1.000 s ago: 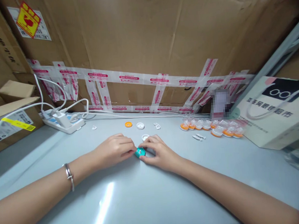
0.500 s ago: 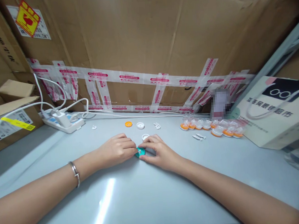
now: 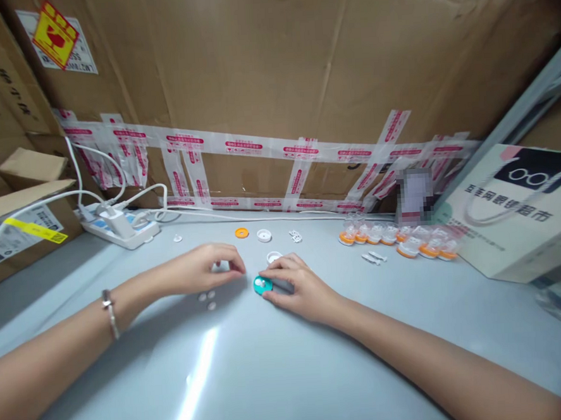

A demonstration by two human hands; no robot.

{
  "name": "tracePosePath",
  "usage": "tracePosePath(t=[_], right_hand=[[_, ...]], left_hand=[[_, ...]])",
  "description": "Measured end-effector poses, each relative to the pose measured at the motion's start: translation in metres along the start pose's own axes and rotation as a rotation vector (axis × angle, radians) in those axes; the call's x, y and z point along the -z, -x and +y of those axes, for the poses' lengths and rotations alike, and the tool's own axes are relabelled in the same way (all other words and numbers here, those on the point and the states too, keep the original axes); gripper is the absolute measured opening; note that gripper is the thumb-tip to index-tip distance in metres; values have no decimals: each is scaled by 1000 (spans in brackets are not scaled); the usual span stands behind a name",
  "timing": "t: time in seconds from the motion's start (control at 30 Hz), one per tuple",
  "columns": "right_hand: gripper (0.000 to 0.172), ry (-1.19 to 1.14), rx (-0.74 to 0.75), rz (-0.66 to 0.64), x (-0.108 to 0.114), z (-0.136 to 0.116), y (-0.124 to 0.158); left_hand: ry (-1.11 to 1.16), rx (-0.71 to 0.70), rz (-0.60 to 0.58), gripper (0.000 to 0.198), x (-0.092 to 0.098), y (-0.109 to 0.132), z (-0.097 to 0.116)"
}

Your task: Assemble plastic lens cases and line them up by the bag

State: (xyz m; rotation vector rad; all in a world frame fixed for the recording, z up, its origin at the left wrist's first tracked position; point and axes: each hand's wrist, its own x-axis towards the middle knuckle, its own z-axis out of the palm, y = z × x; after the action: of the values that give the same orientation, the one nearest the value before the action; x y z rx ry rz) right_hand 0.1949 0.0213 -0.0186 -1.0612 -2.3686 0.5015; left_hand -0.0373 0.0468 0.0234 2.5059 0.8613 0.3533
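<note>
Right grip [image 3: 305,289] clamps a shallow teal dish [image 3: 261,290] mid-frame, white pieces [image 3: 260,282] in its upturned face; whether left grip's [image 3: 206,269] fingertips meet, I cannot tell.

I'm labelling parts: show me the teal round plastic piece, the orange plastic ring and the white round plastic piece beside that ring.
Teal round plastic piece [image 3: 262,289], head view: on its face.
Orange plastic ring [image 3: 238,234], head view: left of its band.
White round plastic piece [image 3: 264,236], head view: middle of its face.

I count one teal disc [image 3: 265,290]. Left of it I see three white buttons [image 3: 211,306]; beyond it, one orange ring [image 3: 237,234], two white dishes [image 3: 264,236].
</note>
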Motion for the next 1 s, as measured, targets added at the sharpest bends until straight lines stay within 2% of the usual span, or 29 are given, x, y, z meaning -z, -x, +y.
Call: tracePosePath(t=[0.07, 0.13, 0.27, 0.43, 0.53, 0.67, 0.77, 0.87, 1.0], right_hand=[[32, -9, -14, 12, 0, 0, 0], [35, -28, -25, 38, 2, -1, 1], [31, -59, -41, 134, 7, -1, 1], [22, -70, -37, 245, 15, -1, 1], [18, -82, -28, 278, 17, -2, 1], [16, -93, -8, 307, 20, -3, 1], [15, -101, 14, 340, 20, -3, 1], [14, -145, 40, 363, 17, -4, 2], [13, -251, 41, 363, 11, -12, 2]], left_hand=[[63, 93, -179, 14, 15, 6, 2], [50, 130, -279, 13, 23, 11, 3], [-35, 180, -282, 12, 21, 15, 1], [-38, 279, -285, 10, 14, 12, -9], [-61, 271, -284, 10, 14, 11, -11], [-188, 241, -192, 20, 10, 10, -7], [-246, 220, -90, 24, 1, 5, -2], [-73, 168, 88, 17, -13, 0, 9], [277, 206, 409, 16, -29, -3, 31]])
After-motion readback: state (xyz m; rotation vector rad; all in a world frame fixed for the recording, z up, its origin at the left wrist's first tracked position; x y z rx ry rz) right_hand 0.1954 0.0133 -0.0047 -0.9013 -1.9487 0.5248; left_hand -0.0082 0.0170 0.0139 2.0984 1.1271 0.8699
